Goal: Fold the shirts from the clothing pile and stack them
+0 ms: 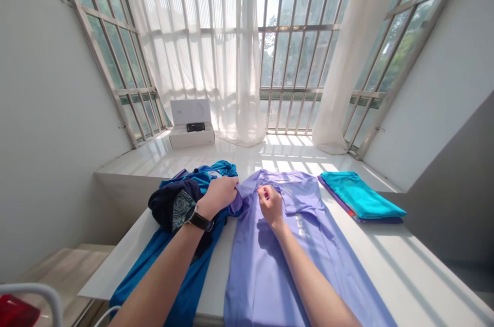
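A lavender shirt (270, 260) lies spread on the white table, its body running toward me, with pale lettering down the middle. My left hand (219, 194), with a black watch on the wrist, is closed around the end of its left sleeve. Over the shirt's left shoulder, my right hand (270, 204) is closed in a pinch at the fabric by the sleeve; its fingertips partly hide what they grip. The right sleeve is folded in across the chest. Close to my left hand is a heap of blue and black clothes (170, 201), partly covered by my forearm.
A folded stack of turquoise and purple clothes (363, 195) sits at the table's right. On the sill behind stands an open white box (192, 136) with a black device (195, 127) on it. Sheer curtains (231, 59) hang before barred windows. A red object (17, 311) shows at lower left.
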Demonstrator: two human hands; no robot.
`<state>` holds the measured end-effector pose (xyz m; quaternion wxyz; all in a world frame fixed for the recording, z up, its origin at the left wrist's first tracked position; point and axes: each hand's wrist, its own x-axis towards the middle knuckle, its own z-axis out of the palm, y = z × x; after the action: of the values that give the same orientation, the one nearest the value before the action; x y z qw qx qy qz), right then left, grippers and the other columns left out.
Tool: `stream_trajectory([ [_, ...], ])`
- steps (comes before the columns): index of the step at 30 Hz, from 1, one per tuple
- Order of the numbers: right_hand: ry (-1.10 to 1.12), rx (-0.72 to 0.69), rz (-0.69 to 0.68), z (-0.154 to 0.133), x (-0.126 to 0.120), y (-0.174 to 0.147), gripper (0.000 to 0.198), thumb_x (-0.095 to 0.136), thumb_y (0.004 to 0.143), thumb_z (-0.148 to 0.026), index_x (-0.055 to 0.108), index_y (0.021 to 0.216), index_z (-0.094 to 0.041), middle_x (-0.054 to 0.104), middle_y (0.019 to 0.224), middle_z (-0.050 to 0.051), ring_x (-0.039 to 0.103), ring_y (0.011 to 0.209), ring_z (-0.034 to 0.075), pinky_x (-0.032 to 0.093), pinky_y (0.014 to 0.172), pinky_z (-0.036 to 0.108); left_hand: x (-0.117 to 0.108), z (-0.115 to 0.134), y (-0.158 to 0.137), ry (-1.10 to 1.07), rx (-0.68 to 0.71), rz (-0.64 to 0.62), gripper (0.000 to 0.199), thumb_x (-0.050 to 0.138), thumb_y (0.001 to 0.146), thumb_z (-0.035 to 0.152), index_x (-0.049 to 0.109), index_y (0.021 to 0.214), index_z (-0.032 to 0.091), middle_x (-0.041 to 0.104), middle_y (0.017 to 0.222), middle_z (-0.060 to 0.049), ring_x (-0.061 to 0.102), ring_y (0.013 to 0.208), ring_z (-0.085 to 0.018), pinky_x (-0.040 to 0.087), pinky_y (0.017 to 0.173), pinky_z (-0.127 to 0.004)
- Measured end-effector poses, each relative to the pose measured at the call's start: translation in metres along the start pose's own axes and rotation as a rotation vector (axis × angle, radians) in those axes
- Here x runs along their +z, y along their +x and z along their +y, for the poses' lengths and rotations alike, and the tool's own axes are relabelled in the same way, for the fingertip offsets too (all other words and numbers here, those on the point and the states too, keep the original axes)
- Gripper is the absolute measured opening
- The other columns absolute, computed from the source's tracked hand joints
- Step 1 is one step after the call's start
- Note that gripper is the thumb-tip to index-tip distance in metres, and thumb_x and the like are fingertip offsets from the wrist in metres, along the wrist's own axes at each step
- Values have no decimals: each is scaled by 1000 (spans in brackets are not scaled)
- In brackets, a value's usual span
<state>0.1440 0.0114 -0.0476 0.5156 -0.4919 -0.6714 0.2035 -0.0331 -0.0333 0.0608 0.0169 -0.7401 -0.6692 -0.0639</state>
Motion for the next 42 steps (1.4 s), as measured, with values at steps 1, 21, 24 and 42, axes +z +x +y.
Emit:
stream_trajectory([
  [1,38,19,6,1,0,-2,39,39,97,-52,65,83,-26,71,80,5,65,72,22,51,73,36,-6,-3,8,-36,-38,38,29,49,93,17,72,111,20,77,103,-13,73,97,-29,52,81,-35],
  [21,831,512,-457,10,16,1,81,50,80,-87,66,129,-24,66,135,14,69,114,30,55,94,45,3,-15,82,-378,-98,59,36,41,102,27,72,90,15,76,93,-11,69,91,-23,49,80,-28],
  [24,869,522,-480,-4,-5,8,84,29,87,-88,67,128,-25,73,120,13,71,106,28,57,88,44,9,11,81,-598,6,-66,44,32,107,33,71,108,14,76,97,-11,71,90,-22,53,80,-28],
  [42,-27,190,5,56,-40,28,38,57,80,-34,66,115,-22,76,112,10,70,108,28,52,98,43,82,16,89,-249,158,-124,36,43,102,26,62,131,18,65,136,-13,64,122,-27,50,102,-34],
])
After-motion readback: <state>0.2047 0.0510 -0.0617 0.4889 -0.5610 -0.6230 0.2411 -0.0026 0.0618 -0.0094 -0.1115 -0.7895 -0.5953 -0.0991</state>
